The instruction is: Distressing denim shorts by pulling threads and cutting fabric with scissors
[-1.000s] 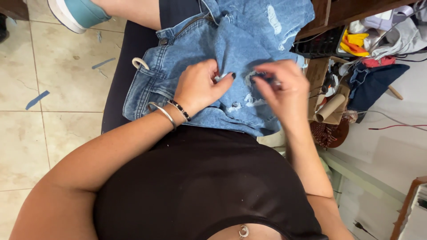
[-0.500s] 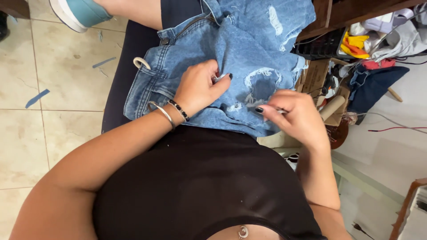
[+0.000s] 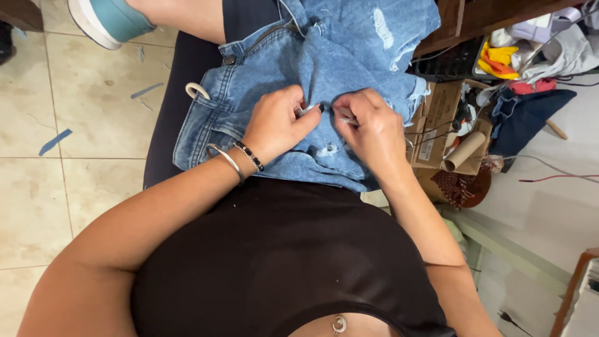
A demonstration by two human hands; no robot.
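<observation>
Back toward the middle of the lap the right hand (image 3: 374,131) has been brought, after being drawn out to the right edge of the fabric half a second ago; it is now closed in a pinch on a small slim metal tool (image 3: 347,117), whose kind cannot be told. The faded, ripped blue denim shorts (image 3: 324,68) are spread over the lap, waistband toward the left edge, and have hardly shifted. The left hand (image 3: 277,122) is kept curled, fingertips pressing a fold of denim just beside the tool's tip, a silver bangle and a dark beaded bracelet (image 3: 249,156) worn at the wrist. The two hands are almost touching over the frayed patch. A slip could be feared: with the fingertips held so close to the tip, a finger might be pricked, or the cloth snagged if the fold is released.
</observation>
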